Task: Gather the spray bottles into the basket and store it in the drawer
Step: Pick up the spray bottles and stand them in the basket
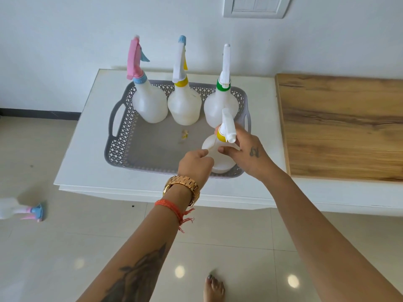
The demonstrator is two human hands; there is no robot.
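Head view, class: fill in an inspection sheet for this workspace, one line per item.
Surface: white cabinet top, wooden board beside it.
Job's things: grey basket holds three upright bottles; fourth bottle being set in; fifth bottle lies on floor.
Clutter: small scrap in basket.
Grippers: left hand and right hand hold the fourth bottle.
Cables: nothing seen.
Surroundings: wall switch plate, tiled floor.

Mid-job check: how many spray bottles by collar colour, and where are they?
Blue collar: 2, one in the basket at, one on the floor
Yellow collar: 2, both in basket
Green collar: 1, in basket
Total: 5
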